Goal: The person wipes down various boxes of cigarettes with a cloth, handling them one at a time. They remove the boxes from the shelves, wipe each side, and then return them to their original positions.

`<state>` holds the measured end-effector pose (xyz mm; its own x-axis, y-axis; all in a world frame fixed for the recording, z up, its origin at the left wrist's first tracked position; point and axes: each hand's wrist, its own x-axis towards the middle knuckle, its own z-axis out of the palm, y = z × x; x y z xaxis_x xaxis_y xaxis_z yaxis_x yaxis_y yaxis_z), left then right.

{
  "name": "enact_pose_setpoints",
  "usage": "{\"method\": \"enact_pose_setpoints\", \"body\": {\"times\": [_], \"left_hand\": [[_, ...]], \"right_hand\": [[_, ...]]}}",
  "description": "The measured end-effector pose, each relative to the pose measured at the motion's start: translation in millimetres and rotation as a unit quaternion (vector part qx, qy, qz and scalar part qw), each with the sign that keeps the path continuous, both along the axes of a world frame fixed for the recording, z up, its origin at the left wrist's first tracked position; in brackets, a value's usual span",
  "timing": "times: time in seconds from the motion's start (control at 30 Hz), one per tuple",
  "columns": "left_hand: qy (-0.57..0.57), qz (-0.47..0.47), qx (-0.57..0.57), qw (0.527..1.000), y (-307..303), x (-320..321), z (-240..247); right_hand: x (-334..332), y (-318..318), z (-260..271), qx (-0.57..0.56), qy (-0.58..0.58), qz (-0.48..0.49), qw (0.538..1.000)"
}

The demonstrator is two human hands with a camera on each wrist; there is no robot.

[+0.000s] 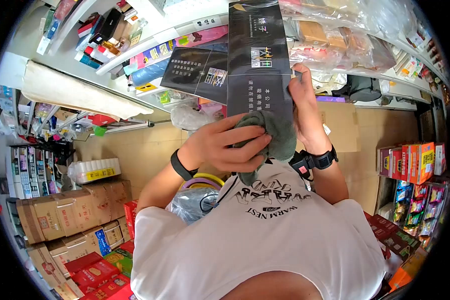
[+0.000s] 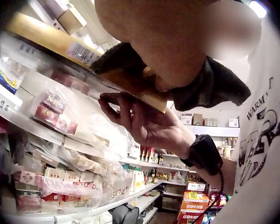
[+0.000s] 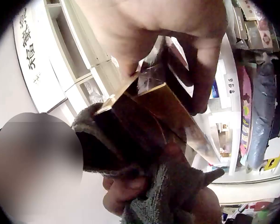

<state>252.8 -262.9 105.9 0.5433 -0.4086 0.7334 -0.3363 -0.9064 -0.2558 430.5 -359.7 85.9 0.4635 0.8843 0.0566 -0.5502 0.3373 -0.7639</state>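
Observation:
A long black carton [image 1: 257, 35] with white lettering and gold sides extends away from the person's chest in the head view. My right hand [image 1: 307, 110] grips its right edge, thumb and fingers on opposite sides. A dark grey-green cloth [image 1: 282, 135] is bunched in my left hand [image 1: 227, 145], whose fingers curl over it at the carton's near end. In the right wrist view the cloth [image 3: 163, 191] laps round the gold-edged carton [image 3: 177, 112] below the right hand [image 3: 163, 28]. Another black carton [image 1: 195, 72] with similar lettering lies left of the held one.
White shelves ahead hold plastic-wrapped packs [image 1: 335, 45] and small boxes [image 1: 107, 30]. Brown cardboard cartons [image 1: 75, 207] are stacked at the left. Red and orange boxes [image 1: 410, 162] stand at the right, above hanging snack packets [image 1: 417, 205]. A clear plastic bag [image 1: 190, 117] lies beyond the left hand.

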Motion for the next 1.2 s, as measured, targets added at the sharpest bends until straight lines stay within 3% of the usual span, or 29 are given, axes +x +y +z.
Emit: {"method": "enact_pose_setpoints", "body": {"times": [0.2, 0.3, 0.33, 0.4, 0.5, 0.57, 0.67, 0.7, 0.73, 0.77, 0.8, 0.83, 0.93, 1.0, 1.1, 1.2], "left_hand": [[0.081, -0.018, 0.015, 0.996, 7, -9, 6], [0.117, 0.013, -0.003, 0.993, 4, -14, 19], [0.182, 0.051, -0.018, 0.982, 9, -15, 31], [0.271, 0.103, -0.073, 0.954, 25, -16, 48], [0.284, 0.147, -0.121, 0.94, 58, -2, 81], [0.261, 0.179, -0.262, 0.912, 80, 5, 93], [0.242, 0.176, -0.211, 0.931, 97, 11, 99], [0.293, 0.165, -0.217, 0.916, 85, 10, 94], [0.342, 0.151, -0.218, 0.901, 61, 9, 93], [0.35, 0.057, -0.23, 0.906, 47, 4, 76], [0.368, 0.061, -0.026, 0.928, 29, -2, 68], [0.366, 0.059, -0.022, 0.928, 14, -5, 70], [0.386, 0.157, -0.009, 0.909, -17, -11, 74], [0.333, 0.267, -0.001, 0.905, -24, -14, 59], [0.239, 0.327, 0.045, 0.913, -36, -15, 44], [0.198, 0.291, 0.062, 0.934, -26, -26, 60]], "right_hand": [[6, 0, -2, -0.034, -0.065, 0.025, 0.997], [6, 1, 2, 0.001, -0.106, 0.012, 0.994], [8, -2, 2, -0.013, -0.137, 0.024, 0.99], [11, -7, 2, -0.026, -0.169, 0.039, 0.985], [12, -14, 3, -0.055, -0.271, 0.116, 0.954], [8, -14, -6, -0.032, -0.249, 0.141, 0.958], [-1, -13, -10, -0.021, -0.223, 0.118, 0.967], [-5, -16, -6, -0.017, -0.225, 0.117, 0.967], [-8, -19, -1, -0.033, -0.14, 0.114, 0.983], [-8, -20, 2, -0.052, -0.051, 0.111, 0.991], [-6, -14, -12, 0.024, -0.048, 0.091, 0.994], [-6, -16, -11, 0.026, -0.05, 0.088, 0.995], [-13, -13, -3, -0.018, -0.012, 0.036, 0.999], [-17, -13, -2, -0.041, -0.034, 0.033, 0.998], [-22, -7, -3, -0.056, -0.078, 0.01, 0.995], [-25, -2, 9, -0.054, -0.011, 0.043, 0.998]]}}
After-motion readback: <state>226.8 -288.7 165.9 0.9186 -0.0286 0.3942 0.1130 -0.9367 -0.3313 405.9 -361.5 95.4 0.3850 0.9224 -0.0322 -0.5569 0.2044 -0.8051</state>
